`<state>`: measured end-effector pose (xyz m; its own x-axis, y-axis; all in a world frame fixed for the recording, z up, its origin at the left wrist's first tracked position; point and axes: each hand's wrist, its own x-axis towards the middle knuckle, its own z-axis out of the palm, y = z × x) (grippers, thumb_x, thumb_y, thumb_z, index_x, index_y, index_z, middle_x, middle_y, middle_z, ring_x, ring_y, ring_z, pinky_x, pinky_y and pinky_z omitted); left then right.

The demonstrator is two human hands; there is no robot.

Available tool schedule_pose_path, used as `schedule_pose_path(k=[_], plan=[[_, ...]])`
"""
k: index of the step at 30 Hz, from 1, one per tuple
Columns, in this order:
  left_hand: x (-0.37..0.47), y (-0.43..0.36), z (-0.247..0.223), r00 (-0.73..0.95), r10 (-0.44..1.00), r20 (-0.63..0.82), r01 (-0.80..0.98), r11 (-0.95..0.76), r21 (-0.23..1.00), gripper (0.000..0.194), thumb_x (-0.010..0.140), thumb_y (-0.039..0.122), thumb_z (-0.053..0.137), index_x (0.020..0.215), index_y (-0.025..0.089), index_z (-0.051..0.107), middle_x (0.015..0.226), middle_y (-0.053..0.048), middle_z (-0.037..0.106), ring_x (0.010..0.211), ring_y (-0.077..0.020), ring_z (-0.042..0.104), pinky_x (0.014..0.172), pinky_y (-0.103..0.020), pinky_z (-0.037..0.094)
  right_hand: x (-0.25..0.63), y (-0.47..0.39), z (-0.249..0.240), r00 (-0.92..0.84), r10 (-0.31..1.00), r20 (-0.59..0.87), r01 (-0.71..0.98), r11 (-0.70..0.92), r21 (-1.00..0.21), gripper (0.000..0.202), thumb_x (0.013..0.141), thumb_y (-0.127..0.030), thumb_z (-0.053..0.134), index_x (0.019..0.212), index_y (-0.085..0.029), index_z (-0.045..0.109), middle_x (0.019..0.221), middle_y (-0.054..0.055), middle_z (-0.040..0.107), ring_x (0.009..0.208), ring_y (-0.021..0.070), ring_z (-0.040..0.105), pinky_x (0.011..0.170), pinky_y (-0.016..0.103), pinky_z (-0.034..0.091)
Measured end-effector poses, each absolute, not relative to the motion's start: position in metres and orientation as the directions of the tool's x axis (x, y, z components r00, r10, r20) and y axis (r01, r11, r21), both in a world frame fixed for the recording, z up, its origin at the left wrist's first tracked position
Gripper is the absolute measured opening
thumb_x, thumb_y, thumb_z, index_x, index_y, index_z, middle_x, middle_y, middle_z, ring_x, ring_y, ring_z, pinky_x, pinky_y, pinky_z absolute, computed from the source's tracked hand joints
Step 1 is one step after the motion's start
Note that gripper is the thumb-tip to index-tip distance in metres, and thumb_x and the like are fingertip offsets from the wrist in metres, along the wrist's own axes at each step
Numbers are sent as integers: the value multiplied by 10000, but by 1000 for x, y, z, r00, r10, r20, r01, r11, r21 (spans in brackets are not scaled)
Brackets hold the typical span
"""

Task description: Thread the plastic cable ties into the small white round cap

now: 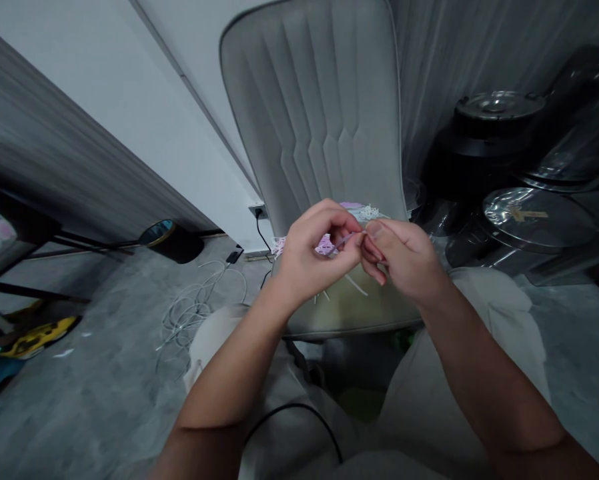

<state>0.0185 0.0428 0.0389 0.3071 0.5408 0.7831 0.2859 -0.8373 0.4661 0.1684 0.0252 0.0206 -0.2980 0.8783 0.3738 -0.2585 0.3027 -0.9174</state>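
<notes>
Your left hand point(309, 257) pinches a thin, flat lilac strip point(344, 240) within its curled fingers. Your right hand point(404, 253) pinches closed just beside, its hold hidden.

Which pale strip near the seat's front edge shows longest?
The rightmost strip, nearest the right hand; the short ends farther left show far less length.

The hands point(307, 257) and forearms point(239, 357) are bare. Loose trousers point(424, 393), pale greyish beige, crease softly around the knees. A thin, smooth black cable point(299, 405) curves in an arc across the lap.
</notes>
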Motion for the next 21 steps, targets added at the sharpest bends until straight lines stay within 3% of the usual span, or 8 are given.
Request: schedule_pose_path(k=[10, 21], plan=[[19, 44, 38, 356, 526, 772, 273, -849, 452, 69, 769, 120, 632, 766, 167, 582, 713, 10, 536, 609, -83, 492, 556, -227, 430, 180, 24, 28, -393, 878, 271, -200, 206, -958, 423, 955, -414, 457, 600, -187, 421, 494, -61, 385, 386, 48, 373, 384, 227, 253], [20, 36, 41, 246, 556, 794, 281, -825, 491, 100, 787, 170, 648, 735, 181, 564, 676, 0, 528, 631, -106, 494, 526, -236, 409, 160, 27, 15, -207, 926, 316, -298, 248, -922, 520, 885, -578, 492, 544, -185, 500, 453, -35, 411, 401, 77, 385, 379, 232, 284]])
